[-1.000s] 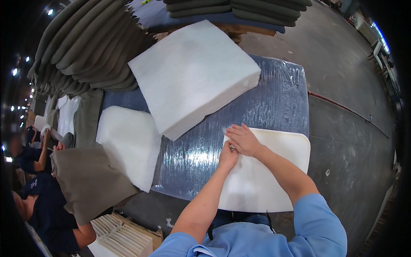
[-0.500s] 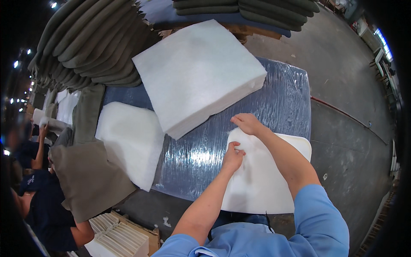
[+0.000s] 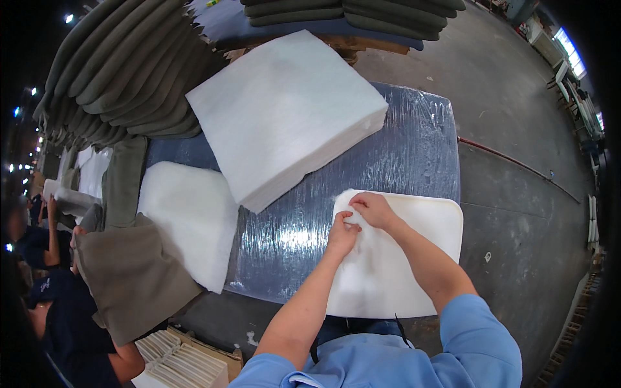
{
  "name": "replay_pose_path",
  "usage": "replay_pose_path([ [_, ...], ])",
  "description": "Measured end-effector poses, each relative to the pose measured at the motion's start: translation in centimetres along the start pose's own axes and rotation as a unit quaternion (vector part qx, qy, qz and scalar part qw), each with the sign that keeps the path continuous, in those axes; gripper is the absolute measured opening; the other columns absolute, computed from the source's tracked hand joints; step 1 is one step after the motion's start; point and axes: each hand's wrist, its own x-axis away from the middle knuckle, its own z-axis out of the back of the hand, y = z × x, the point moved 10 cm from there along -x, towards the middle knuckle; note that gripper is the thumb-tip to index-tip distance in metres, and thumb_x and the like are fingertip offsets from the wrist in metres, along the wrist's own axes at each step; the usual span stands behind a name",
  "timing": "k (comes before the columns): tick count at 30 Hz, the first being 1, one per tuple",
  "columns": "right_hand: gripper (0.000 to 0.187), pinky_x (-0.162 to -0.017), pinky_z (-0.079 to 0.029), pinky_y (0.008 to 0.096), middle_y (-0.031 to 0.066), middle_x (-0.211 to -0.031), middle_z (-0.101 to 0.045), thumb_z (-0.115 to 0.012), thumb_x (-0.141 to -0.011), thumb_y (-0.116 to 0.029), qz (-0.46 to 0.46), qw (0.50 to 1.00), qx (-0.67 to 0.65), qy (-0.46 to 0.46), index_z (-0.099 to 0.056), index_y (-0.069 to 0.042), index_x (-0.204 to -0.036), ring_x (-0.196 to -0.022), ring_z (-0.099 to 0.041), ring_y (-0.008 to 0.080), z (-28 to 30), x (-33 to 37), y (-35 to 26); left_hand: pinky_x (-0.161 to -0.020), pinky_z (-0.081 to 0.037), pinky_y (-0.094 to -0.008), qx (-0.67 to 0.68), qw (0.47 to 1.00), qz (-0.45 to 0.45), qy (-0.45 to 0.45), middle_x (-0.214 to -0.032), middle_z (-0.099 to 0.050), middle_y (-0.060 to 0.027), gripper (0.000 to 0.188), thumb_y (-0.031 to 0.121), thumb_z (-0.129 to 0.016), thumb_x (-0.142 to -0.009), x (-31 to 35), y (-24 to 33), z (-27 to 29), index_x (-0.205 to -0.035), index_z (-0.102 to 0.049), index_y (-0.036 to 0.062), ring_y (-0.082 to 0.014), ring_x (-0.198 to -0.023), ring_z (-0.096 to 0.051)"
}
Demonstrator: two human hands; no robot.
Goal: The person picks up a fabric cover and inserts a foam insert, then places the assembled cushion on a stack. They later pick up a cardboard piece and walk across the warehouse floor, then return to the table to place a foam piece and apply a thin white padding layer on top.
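Note:
A cream foam cushion pad (image 3: pixel 420 226) lies on the near right part of a table wrapped in shiny blue plastic film (image 3: pixel 414 142). A thin white wadding sheet (image 3: pixel 369 278) covers the pad's left part. My left hand (image 3: pixel 341 236) pinches the wadding near the pad's far left corner. My right hand (image 3: pixel 374 210) grips the same wadding edge just beyond it. Both forearms come in from the lower edge in light blue sleeves.
A thick stack of white wadding sheets (image 3: pixel 284 110) sits at the table's far left. A wadding-wrapped cushion (image 3: pixel 187 220) lies at the left. A person at the left holds a grey-brown cover (image 3: pixel 123 278). Rolled grey cushions (image 3: pixel 123 71) are piled behind. Grey concrete floor (image 3: pixel 517 213) lies to the right.
My hands shifted slightly toward the pad's far left corner, working the wadding edge there. The view has tilted a little; the pad stays in place.

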Motion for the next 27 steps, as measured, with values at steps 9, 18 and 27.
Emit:
replay_pose_path([
  [9, 0.021, -0.081, -0.056, 0.0363, 0.0131, -0.095, -0.073, -0.064, -0.097, -0.019, -0.191, 0.979, -0.063, 0.021, -0.073, -0.005, -0.110, -0.083, -0.069, 0.0236, 0.9, 1.5, 2.2, -0.077, -0.053, -0.0312, 0.038, 0.998, -0.015, 0.040, -0.103, -0.070, -0.0050, 0.037, 0.016, -0.062, -0.099, 0.8, -1.9, 1.8, -0.136, -0.055, 0.0136, -0.0151, -0.089, -0.065],
  [18, 0.026, -0.074, -0.053, 0.0303, 0.0066, -0.090, -0.070, -0.066, -0.100, -0.027, -0.228, 0.958, -0.162, -0.063, -0.072, -0.002, -0.106, -0.081, -0.066, 0.0136, 0.1, 8.7, -1.3, -0.098, -0.054, -0.0358, 0.379, 0.925, 0.017, -0.037, -0.129, -0.062, -0.0078, 0.047, 0.039, -0.046, -0.111, 7.3, 0.6, 3.2, -0.153, -0.040, 0.0195, -0.0196, -0.114, -0.063],
  [27, 0.018, -0.071, -0.052, 0.0280, 0.0068, -0.090, -0.071, -0.074, -0.094, -0.014, -0.196, 0.904, -0.378, 0.040, -0.068, 0.001, -0.102, -0.079, -0.064, 0.0121, -1.2, 16.4, -6.6, -0.102, -0.051, -0.0365, 0.330, 0.939, -0.057, -0.074, -0.142, -0.055, -0.0134, 0.083, -0.010, -0.054, -0.093, 15.3, 3.2, 1.5, -0.163, -0.026, 0.0228, -0.0226, -0.123, -0.060],
])
